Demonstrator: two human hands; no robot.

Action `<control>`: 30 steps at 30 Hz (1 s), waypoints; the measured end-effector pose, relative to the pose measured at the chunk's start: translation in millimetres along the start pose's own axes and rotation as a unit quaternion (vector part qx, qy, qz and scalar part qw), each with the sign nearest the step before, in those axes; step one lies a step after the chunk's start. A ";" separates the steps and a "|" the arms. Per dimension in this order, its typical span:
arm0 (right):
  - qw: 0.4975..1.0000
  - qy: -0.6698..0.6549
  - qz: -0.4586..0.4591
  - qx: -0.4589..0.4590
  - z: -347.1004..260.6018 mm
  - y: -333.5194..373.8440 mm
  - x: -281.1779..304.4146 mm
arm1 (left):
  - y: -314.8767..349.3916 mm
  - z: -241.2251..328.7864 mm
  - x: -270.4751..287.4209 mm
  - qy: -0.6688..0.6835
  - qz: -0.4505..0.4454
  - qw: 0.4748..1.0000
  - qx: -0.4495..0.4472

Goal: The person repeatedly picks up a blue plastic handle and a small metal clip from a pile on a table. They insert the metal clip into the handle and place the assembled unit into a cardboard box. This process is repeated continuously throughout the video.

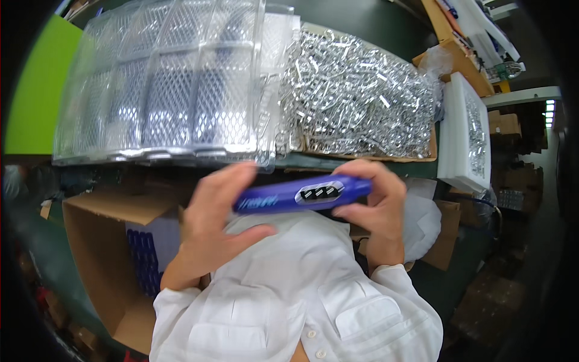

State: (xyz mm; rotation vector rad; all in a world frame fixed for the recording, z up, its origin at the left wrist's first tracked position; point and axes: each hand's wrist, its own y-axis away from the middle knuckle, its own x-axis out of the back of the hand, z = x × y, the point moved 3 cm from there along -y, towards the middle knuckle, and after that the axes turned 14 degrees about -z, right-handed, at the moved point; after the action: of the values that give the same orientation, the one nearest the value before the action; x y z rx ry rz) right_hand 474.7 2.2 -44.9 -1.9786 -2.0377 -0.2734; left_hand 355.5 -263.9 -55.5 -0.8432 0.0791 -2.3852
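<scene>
A long blue plastic casing (283, 196), rounded at its ends, lies crosswise in front of my chest. An oval window with black and silver slanted shapes is set in its face. My right hand (375, 196) pinches its right end between thumb and fingers. At the other end, my left hand (217, 214) has its thumb and fingers spread around the casing's tip; motion blurs it, and whether it touches is unclear. Several blue pieces (142, 259) of similar colour sit in the cardboard box (90, 241) at my left.
Clear plastic trays (163, 90) with compartments are stacked on the green table ahead. Beside them, a shallow cardboard box (433, 142) holds a heap of small shiny metal parts (362, 96). A white foam tray (452, 133) with more metal parts leans at the right. A bright green panel (36, 90) stands far left.
</scene>
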 end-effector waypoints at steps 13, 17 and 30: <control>0.876 0.448 0.147 -0.103 27.0 -191.1 209.5 | 210.7 -86.9 54.5 -0.158 0.414 0.875 0.196; 0.870 0.476 -0.055 -0.115 1.7 -157.3 121.6 | 268.8 -94.2 47.8 -0.097 0.524 0.790 0.303; 0.929 0.357 0.046 -0.085 59.6 -109.8 135.0 | 526.7 -255.3 -7.0 -0.246 0.253 0.713 0.605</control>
State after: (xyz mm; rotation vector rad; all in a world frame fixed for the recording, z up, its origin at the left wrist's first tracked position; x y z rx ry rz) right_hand 358.5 144.7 -49.1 -1.6940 -1.4790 -1.0116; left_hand 483.9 -725.7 -391.5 -0.5881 -1.1768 -1.1513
